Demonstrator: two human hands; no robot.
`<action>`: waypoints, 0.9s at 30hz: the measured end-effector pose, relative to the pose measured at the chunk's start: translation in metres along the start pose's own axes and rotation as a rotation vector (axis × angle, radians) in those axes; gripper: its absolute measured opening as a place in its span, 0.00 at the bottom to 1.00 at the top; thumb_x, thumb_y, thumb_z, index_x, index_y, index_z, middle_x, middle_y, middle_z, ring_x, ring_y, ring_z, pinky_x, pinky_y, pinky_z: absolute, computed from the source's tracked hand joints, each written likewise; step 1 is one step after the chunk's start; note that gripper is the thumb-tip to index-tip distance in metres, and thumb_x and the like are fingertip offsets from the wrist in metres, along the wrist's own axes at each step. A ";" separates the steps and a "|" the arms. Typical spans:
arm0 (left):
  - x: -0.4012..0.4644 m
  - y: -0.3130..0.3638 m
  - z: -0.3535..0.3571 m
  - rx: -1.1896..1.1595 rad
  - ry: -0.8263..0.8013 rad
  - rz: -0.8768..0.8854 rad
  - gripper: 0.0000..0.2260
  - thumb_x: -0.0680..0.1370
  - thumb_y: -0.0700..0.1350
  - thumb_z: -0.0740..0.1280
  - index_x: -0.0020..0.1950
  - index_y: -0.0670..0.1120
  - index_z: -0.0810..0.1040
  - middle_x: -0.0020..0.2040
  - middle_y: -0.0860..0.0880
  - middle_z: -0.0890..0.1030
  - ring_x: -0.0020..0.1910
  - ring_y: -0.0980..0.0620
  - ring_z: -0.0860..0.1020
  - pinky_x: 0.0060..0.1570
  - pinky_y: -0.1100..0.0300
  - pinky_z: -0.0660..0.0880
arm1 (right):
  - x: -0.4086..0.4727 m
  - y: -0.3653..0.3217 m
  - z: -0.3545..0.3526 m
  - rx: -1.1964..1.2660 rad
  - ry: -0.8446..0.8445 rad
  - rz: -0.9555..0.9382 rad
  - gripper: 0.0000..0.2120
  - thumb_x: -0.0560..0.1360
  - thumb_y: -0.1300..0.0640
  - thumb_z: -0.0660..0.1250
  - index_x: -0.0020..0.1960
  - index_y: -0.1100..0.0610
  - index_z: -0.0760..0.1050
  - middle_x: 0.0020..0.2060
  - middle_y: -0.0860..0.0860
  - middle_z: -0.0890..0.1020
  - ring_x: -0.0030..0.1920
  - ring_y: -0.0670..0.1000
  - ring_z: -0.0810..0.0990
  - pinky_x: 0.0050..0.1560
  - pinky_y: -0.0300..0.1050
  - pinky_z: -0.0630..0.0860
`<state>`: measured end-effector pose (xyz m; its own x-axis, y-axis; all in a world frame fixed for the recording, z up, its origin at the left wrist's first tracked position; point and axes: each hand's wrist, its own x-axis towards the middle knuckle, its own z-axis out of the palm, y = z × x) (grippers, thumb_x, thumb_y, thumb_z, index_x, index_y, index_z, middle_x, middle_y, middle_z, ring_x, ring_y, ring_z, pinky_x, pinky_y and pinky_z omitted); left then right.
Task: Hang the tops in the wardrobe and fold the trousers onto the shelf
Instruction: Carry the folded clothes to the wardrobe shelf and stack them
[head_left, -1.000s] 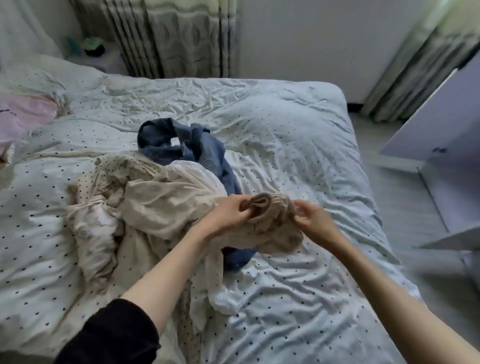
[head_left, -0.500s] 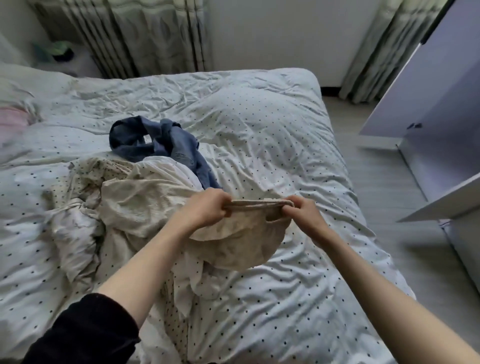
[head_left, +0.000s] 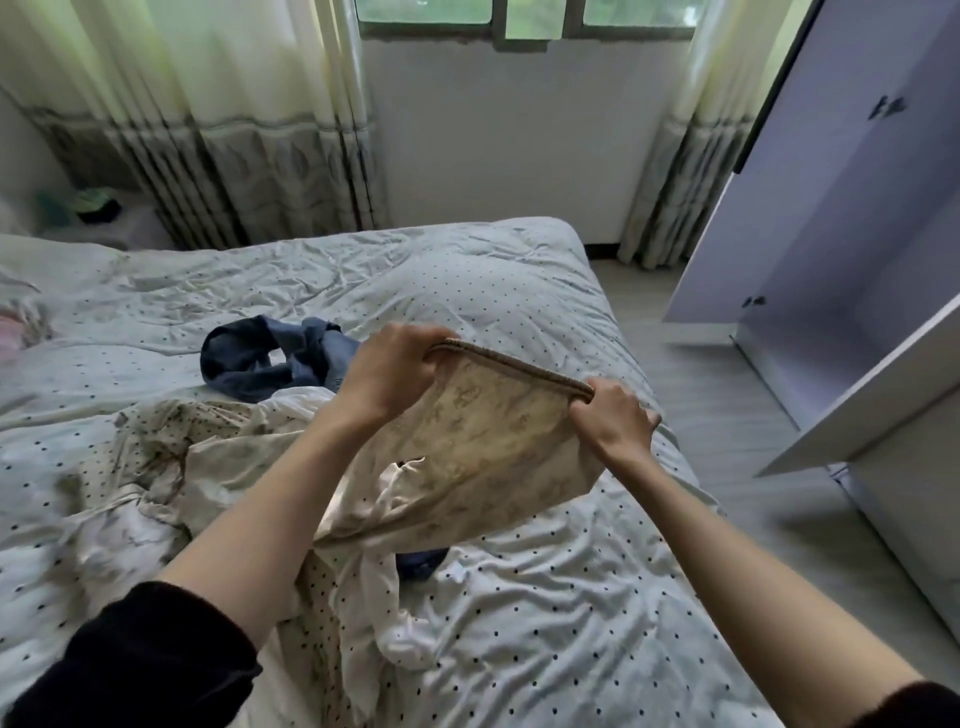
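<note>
Trousers (head_left: 483, 447), beige with a faint printed pattern, hang in the air above a wide bed (head_left: 519, 291) covered in a white quilt with small dark dots. They are held up by their ribbed waistband (head_left: 519, 366), which is pulled taut into a straight line running from upper left to lower right. The waist points up toward the window wall, and the body of the garment drops down toward the bed, so its long axis looks roughly vertical; the lower part disappears into a heap of pale clothes (head_left: 171, 467) on the quilt, and the legs cannot be made out. A dark blue garment (head_left: 270, 358) lies crumpled behind that heap. To the right stands an open white wardrobe (head_left: 831, 218) with a shelf board (head_left: 883, 384) near the bed. The left hand (head_left: 389, 374) pinches the far-left end of the waistband with curled fingers; the right hand (head_left: 613, 421) grips the near-right end the same way. To do this step well, it seems wise to lift higher until the legs pull free of the heap, give one shake, keep the waistband level and tight, then lay the garment flat on bare quilt for folding.
</note>
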<state>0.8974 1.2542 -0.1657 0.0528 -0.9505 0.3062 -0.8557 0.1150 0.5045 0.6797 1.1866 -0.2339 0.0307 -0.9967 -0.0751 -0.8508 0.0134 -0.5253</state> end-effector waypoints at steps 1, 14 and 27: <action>0.001 0.003 -0.004 -0.004 0.034 0.023 0.08 0.76 0.40 0.67 0.53 0.45 0.83 0.47 0.44 0.84 0.47 0.43 0.80 0.46 0.50 0.75 | -0.001 -0.001 -0.001 0.063 -0.013 0.039 0.06 0.73 0.55 0.58 0.44 0.55 0.72 0.49 0.55 0.77 0.53 0.59 0.74 0.59 0.56 0.63; -0.039 -0.026 0.016 0.026 -0.033 -0.088 0.11 0.77 0.41 0.66 0.59 0.49 0.81 0.53 0.45 0.83 0.51 0.43 0.80 0.50 0.48 0.76 | -0.009 0.040 -0.012 0.044 0.006 -0.058 0.15 0.70 0.67 0.60 0.49 0.56 0.81 0.47 0.57 0.83 0.52 0.60 0.78 0.44 0.45 0.69; -0.011 0.037 0.092 -0.029 -0.219 -0.008 0.06 0.77 0.43 0.65 0.46 0.43 0.80 0.41 0.43 0.82 0.41 0.43 0.79 0.38 0.52 0.73 | -0.015 0.148 -0.055 0.659 0.045 0.275 0.06 0.74 0.63 0.66 0.45 0.55 0.80 0.41 0.54 0.80 0.43 0.51 0.77 0.43 0.45 0.76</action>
<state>0.8181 1.2419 -0.2250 -0.0562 -0.9911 0.1206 -0.8404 0.1122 0.5302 0.5243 1.1988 -0.2642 -0.1737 -0.9523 -0.2510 -0.3300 0.2964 -0.8963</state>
